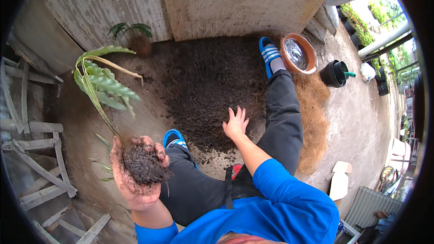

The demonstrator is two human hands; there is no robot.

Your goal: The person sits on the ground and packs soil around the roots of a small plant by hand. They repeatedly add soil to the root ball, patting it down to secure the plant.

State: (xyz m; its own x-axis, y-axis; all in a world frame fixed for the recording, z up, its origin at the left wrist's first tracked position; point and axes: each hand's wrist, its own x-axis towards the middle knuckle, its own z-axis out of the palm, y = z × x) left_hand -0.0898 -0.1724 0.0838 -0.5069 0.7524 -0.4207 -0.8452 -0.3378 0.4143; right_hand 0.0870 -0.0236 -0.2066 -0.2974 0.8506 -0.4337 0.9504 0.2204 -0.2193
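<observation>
Blue shirt (294,199) fills five o'clock. At eight, the left hand (130,190) is clamped round a plant's (108,86) root ball (144,166), leaves between nine and ten. Near centre, the right hand (235,126), fingers spread apart, is at the soil's (208,81) five-o'clock side, contact unclear. Pot (310,65) at two.

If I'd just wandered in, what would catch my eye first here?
Probably the leafy plant at left, its soil-caked root ball gripped in the left hand. Next, the broad dark soil spread across the middle of the floor, with the right hand splayed at its near side. Then the bright blue sandals, one by the clay pot at upper right.
</observation>
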